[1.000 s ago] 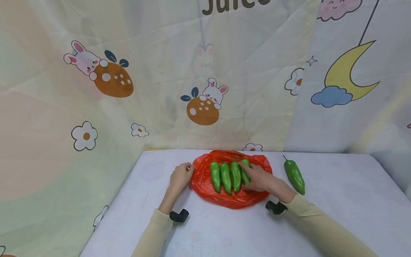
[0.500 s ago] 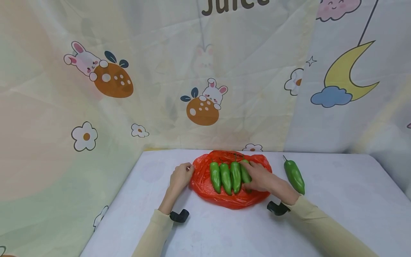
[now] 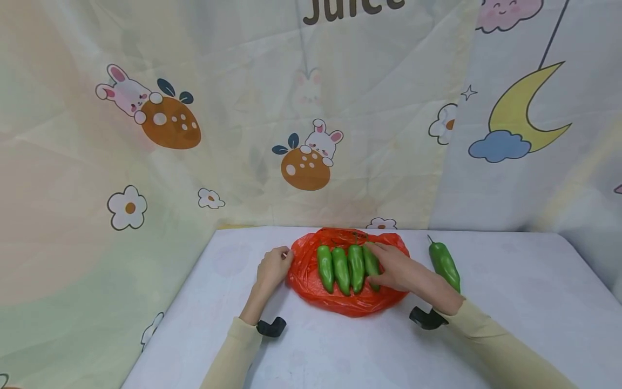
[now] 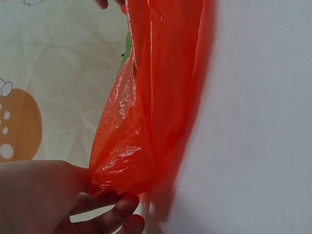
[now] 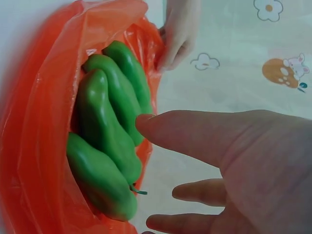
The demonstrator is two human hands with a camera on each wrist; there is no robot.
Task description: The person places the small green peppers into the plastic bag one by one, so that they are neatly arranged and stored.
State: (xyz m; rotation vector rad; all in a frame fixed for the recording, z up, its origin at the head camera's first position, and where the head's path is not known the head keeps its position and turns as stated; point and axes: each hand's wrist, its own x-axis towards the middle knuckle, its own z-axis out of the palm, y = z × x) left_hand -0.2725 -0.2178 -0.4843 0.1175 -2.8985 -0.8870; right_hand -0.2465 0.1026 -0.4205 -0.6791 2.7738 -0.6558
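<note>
A red plastic bag (image 3: 311,292) lies spread on the table, with several green peppers (image 3: 341,270) side by side on it. My left hand (image 3: 273,267) pinches the bag's left edge; in the left wrist view, the thumb and fingers hold the gathered red plastic (image 4: 122,165). Over the rightmost pepper (image 3: 371,265) is my right hand (image 3: 403,273), its thumb and fingers extended and holding nothing. In the right wrist view, the right hand (image 5: 263,165) appears apart from the peppers (image 5: 105,175). One more green pepper (image 3: 443,263) lies on the table to the right, partly hidden by the right forearm.
The white table (image 3: 330,356) reaches forward to a cloth backdrop (image 3: 243,162) printed with bunnies and flowers. A black wrist device (image 3: 427,319) sits at the right wrist, and another one (image 3: 272,327) at the left.
My right hand has shifted slightly right, its fingers easing off the rightmost pepper, and the forearm now covers part of the lone pepper. The left hand stays in place on the bag.
</note>
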